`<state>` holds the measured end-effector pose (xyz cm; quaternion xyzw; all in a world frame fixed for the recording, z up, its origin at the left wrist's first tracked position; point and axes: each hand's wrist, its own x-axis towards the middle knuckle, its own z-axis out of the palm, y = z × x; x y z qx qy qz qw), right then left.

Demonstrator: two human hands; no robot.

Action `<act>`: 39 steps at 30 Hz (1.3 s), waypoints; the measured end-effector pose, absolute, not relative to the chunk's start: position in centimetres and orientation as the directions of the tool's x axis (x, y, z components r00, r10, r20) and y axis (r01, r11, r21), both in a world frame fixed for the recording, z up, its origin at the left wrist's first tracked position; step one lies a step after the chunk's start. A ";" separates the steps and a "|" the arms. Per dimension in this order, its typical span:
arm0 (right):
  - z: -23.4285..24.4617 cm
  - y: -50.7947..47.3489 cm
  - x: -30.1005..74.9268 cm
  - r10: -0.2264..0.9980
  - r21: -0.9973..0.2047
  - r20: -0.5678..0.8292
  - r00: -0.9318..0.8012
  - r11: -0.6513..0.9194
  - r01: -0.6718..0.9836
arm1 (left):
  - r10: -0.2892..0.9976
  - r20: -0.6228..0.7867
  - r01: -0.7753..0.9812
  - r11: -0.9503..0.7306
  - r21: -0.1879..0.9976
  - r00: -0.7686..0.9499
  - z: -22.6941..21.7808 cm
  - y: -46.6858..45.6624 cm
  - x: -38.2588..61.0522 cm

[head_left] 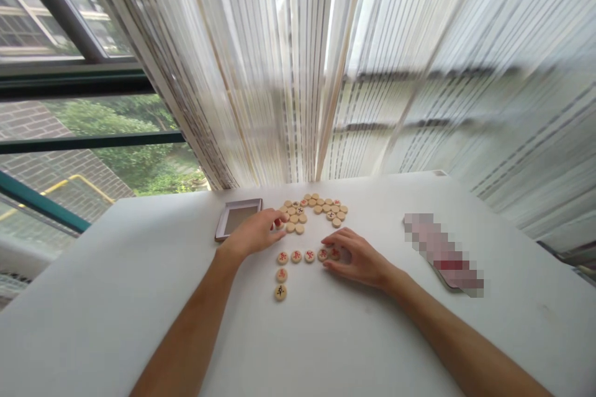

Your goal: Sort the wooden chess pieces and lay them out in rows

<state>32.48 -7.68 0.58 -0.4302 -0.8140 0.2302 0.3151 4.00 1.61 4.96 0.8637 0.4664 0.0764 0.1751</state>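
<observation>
My left hand reaches over the left edge of a cluster of round wooden Chinese chess pieces. Its thumb and fingers are apart, with one piece partly showing between them. My right hand rests on the table at the right end of a row of red-marked pieces. Its thumb and index finger are spread around the end piece, which the hand partly covers. Below the row's left end lie a red-marked piece and a black-marked piece, forming a corner.
A shallow open box or lid lies left of the cluster. More pieces, mostly blank side up, curve to the right. A pinkish, pixelated flat object lies at right on the white table. Striped curtains hang behind the far edge.
</observation>
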 end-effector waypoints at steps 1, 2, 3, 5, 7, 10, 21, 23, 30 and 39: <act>0.5 -7.6 32.7 0.855 -0.654 0.298 -0.424 0.507 0.562 | 0.835 -0.026 0.781 -0.502 0.371 0.550 4.9 1.7 3.9; 0.5 -7.5 33.0 0.865 -0.660 0.277 -0.419 0.488 0.571 | 0.837 -0.017 0.782 -0.503 0.369 0.547 4.9 1.7 3.9; 0.6 -7.5 33.1 0.873 -0.663 0.258 -0.415 0.472 0.580 | 0.839 -0.010 0.783 -0.504 0.365 0.545 4.9 1.7 3.9; 0.7 -7.4 33.3 0.883 -0.662 0.230 -0.409 0.451 0.599 | 0.837 0.002 0.781 -0.511 0.358 0.547 4.8 1.7 4.2; 1.0 -7.4 33.4 0.887 -0.653 0.211 -0.412 0.441 0.615 | 0.832 0.031 0.768 -0.524 0.369 0.554 4.8 1.5 4.7; 1.4 -7.5 33.3 0.889 -0.649 0.188 -0.416 0.431 0.627 | 0.811 0.095 0.728 -0.565 0.388 0.578 4.6 1.0 5.7; 1.0 -7.4 33.3 0.894 -0.679 0.238 -0.379 0.432 0.593 | 0.746 0.142 0.670 -0.653 0.353 0.651 3.6 0.3 7.2; 0.9 -7.3 33.2 0.896 -0.682 0.254 -0.365 0.433 0.589 | 0.736 0.156 0.661 -0.666 0.345 0.659 3.5 0.2 7.5; -0.1 -7.1 33.1 0.879 -0.663 0.339 -0.337 0.477 0.577 | 0.718 0.186 0.643 -0.688 0.336 0.671 2.8 0.2 7.9; -0.5 -7.0 33.0 0.905 -0.700 0.339 -0.256 0.425 0.574 | 0.730 0.174 0.646 -0.672 0.362 0.661 2.5 0.1 8.2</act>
